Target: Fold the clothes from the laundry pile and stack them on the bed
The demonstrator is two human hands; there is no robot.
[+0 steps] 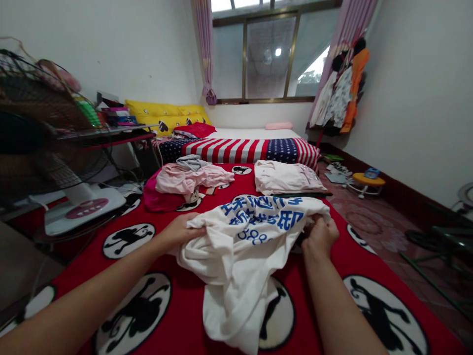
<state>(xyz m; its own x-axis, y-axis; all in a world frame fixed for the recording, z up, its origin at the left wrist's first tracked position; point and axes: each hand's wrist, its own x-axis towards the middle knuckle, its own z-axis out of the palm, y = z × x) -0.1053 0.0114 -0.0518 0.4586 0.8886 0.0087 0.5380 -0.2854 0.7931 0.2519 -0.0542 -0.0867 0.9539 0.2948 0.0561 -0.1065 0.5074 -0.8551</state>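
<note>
your left hand [186, 230] pinches one edge of the white blue-lettered shirt [236, 264] and your right hand [320, 235] the other, its curled fingertips partly hidden. the shirt droops between them over the red blanket [188, 303], nearer you than the rumpled clothes [177, 178] and folded stack [283, 178]; at left, boxes [120, 117] sit piled on the desk [142, 127], contents hidden.

"What's at the left edge?"
"A fan [72, 185], with yellow pillows [157, 111] upper left."
"Top centre?"
"A window [271, 61] between purple curtains [205, 49]."
"And right?"
"A yellow stool [369, 181] on the floor [356, 214], mid-height."
</note>
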